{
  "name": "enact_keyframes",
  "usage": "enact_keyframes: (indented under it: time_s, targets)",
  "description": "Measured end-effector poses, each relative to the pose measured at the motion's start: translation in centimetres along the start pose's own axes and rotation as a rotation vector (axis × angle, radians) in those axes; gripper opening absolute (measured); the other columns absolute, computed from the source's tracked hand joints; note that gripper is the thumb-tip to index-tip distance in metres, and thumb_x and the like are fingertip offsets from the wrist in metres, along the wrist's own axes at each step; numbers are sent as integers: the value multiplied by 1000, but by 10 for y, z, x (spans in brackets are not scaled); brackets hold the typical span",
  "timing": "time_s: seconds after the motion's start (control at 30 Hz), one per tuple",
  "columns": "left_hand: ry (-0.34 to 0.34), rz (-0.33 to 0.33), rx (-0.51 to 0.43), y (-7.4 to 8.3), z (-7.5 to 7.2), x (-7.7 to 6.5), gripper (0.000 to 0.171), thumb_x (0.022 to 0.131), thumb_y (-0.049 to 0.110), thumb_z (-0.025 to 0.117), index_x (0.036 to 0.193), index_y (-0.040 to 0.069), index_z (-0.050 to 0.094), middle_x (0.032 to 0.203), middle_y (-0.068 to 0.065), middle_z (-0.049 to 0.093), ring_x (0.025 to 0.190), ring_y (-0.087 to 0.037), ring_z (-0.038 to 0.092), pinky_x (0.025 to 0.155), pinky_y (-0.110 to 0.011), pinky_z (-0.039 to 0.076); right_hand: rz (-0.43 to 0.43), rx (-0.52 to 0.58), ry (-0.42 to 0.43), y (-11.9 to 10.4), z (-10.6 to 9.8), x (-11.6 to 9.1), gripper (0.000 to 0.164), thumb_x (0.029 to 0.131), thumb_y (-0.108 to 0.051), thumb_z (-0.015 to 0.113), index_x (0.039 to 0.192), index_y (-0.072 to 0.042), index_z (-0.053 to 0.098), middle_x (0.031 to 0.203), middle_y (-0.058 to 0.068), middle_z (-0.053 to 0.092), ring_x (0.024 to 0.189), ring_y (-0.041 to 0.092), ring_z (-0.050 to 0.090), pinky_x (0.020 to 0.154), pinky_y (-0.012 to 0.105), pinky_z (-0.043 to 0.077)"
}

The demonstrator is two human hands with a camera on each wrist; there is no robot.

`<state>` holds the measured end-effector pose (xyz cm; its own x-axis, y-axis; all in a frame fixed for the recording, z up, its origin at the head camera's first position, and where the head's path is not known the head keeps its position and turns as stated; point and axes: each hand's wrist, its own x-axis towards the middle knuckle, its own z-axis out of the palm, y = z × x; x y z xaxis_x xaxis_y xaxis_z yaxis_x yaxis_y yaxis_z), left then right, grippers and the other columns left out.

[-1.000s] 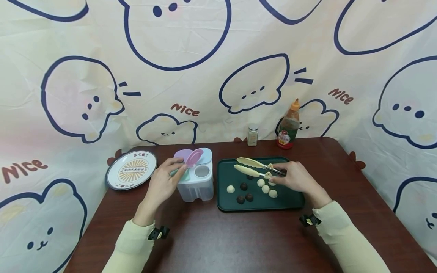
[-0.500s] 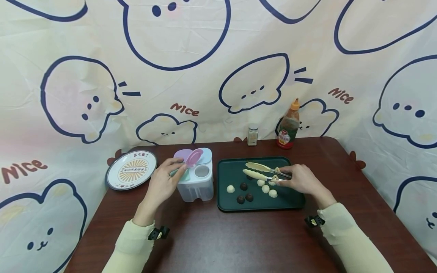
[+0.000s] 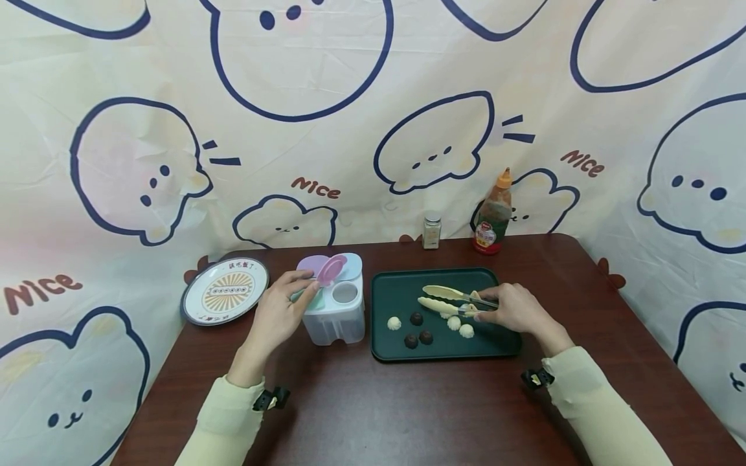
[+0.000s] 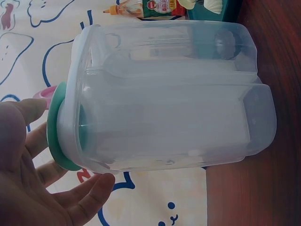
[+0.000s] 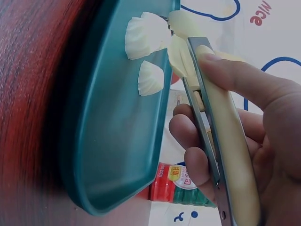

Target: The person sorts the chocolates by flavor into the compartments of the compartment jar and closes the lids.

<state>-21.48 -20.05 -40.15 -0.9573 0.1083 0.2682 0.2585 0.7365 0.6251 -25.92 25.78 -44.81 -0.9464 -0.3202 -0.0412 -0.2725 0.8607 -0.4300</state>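
Observation:
My left hand [image 3: 285, 303] pinches the raised pink lid [image 3: 331, 270] of a translucent storage box [image 3: 335, 323] between thumb and finger. In the left wrist view, its other fingers are beside the green lid [image 4: 56, 127]. The round opening [image 3: 344, 292] under the pink lid is uncovered. My right hand [image 3: 513, 307] grips yellow-tipped tongs [image 5: 225, 141], whose arms are spread over the green tray [image 3: 495, 348]. White ridged balls [image 3: 466, 331] lie under and beside the tongs tips; some are partly hidden. Dark balls [image 3: 426, 336] and a lone white ball [image 3: 394, 323] lie further left.
A round patterned plate [image 3: 224, 291] leans at the left beside the box. A small glass jar [image 3: 431, 232] and a sauce bottle [image 3: 493, 217] with an orange cap stand at the table's back edge. A printed cloth [image 3: 350, 155] hangs behind.
My right hand has drawn the tongs to the right and slightly down, closer to the white balls. The left hand and the pink lid have stayed in place.

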Motion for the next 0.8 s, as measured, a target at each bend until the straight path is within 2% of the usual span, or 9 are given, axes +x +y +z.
enact_keyframes:
  time_s: [0.8]
  targets:
    - [-9, -9, 1, 1, -1, 0, 51, 101, 48, 51, 122, 7, 72, 138, -10, 60, 132, -33, 52, 108, -57, 40, -32, -15, 5, -1, 1, 3, 49, 84, -37, 79, 121, -5, 72, 107, 11, 76, 67, 13, 50, 55, 29, 36]
